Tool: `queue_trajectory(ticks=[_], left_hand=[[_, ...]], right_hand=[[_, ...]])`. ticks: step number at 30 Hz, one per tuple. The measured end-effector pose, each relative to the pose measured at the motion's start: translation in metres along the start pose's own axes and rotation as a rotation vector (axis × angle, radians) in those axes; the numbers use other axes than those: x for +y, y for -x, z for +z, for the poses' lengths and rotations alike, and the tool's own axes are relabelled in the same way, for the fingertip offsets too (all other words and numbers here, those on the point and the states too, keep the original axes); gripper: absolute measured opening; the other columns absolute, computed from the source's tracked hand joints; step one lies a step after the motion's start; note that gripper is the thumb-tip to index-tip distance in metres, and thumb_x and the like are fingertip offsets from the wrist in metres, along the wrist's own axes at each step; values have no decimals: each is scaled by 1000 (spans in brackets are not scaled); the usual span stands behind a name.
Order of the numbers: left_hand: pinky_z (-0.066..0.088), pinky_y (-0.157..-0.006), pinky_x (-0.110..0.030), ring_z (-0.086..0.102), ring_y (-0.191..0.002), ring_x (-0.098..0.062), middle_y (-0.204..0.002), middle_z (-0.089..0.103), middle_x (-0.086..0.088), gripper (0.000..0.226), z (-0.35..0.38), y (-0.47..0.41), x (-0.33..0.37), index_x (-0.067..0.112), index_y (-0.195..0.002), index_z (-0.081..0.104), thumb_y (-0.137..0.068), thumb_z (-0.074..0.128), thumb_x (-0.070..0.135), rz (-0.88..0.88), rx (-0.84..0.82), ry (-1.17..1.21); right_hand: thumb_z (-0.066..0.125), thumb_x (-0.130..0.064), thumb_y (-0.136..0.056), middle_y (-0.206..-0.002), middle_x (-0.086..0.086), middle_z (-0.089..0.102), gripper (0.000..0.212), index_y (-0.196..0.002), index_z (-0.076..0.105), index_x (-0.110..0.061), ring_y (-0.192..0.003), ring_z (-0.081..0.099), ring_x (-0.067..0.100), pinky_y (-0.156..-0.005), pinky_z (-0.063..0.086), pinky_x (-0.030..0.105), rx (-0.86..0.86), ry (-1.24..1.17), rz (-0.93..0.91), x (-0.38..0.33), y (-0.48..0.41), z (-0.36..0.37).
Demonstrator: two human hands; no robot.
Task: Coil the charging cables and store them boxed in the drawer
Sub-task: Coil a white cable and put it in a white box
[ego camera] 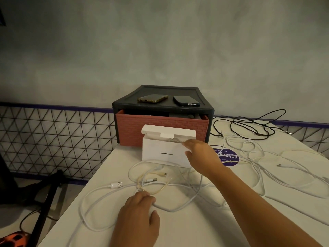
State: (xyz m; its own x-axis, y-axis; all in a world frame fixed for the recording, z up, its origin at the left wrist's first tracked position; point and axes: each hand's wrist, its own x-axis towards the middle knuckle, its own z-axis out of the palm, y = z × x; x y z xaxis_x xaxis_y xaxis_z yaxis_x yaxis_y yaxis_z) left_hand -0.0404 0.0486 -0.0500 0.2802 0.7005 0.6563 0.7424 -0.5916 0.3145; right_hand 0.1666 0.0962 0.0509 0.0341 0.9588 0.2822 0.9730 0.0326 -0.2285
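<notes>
A white cardboard box stands on the white table with its lid flap tipped back, just in front of a black drawer unit whose brick-red drawer is pulled slightly out. My right hand rests on the box's open top right edge, fingers at a white cable inside. My left hand lies on the table, fingertips pinching a yellowish cable that is tangled among loose white cables. More white cables sprawl to the right.
Two phones lie on the drawer unit's top. A black cable loops at the back right near a purple round sticker. A wire-mesh fence lines the wall. The table's left edge drops to the floor.
</notes>
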Motion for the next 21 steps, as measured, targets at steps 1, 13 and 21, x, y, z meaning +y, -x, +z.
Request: queue_trajectory(ticks=[1,13,21], left_hand=[[52,-46,-25,61,-68,-6,-76,66,9,34,1,0,-1,26,-67,69,-59,38,36,0,15,3],[46,-44,-17,51,-77,-12,-78,63,15,31,6,0,-6,32,-64,66,-55,37,38,40,20,-10],[29,-53,-5,43,-80,-11,-77,62,17,29,5,0,-5,33,-64,65,-55,38,40,27,-3,8]], right_hand=[[47,-14,-96,-137,1,49,41,-137,45,-17,-121,50,23,-97,44,33,7,4,-13,0,-3,1],[55,-8,-88,-151,2,21,70,-146,19,-26,-130,35,32,-99,43,48,-93,415,-312,-19,-44,6],[53,-7,-88,-144,2,40,70,-145,21,-29,-127,40,32,-99,36,50,-221,507,-339,-44,-67,8]])
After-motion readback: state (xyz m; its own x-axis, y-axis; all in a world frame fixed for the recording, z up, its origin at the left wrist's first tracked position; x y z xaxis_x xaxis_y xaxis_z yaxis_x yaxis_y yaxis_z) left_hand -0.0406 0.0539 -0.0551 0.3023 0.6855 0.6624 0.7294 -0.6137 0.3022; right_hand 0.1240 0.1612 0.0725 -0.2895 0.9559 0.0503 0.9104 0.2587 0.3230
